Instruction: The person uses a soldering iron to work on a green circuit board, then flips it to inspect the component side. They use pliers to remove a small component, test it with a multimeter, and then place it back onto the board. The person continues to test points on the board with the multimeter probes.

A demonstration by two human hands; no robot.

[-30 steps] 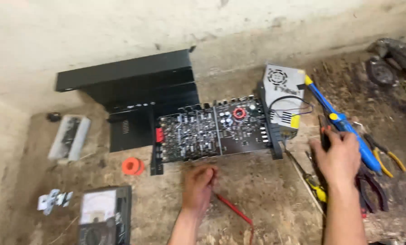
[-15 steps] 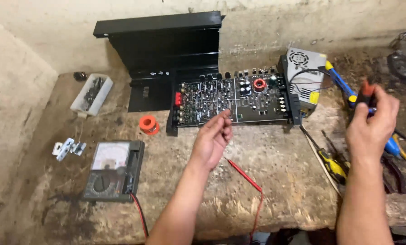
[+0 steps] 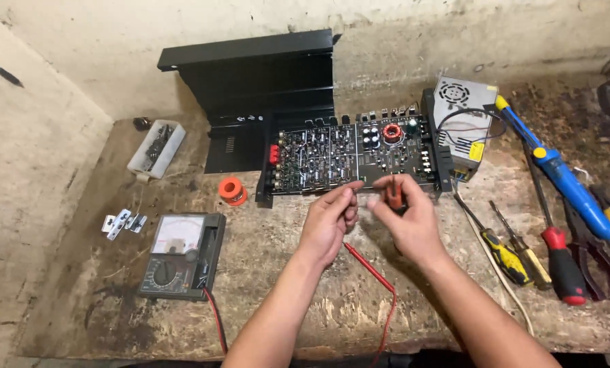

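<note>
Crowding the right edge of the surface point(image 3: 305, 300), screwdrivers point(image 3: 523, 252) and pliers point(image 3: 595, 252) leave open room only at the front middle. A clear tray point(image 3: 156, 148) at the back left holds small dark parts. The right hand point(image 3: 407, 218) has its fingers clenched around a small red-handled tool point(image 3: 394, 196) just before the circuit board point(image 3: 353, 158). The left hand point(image 3: 329, 221) pinches its fingertips beside it; whether they grasp anything is unclear.
</note>
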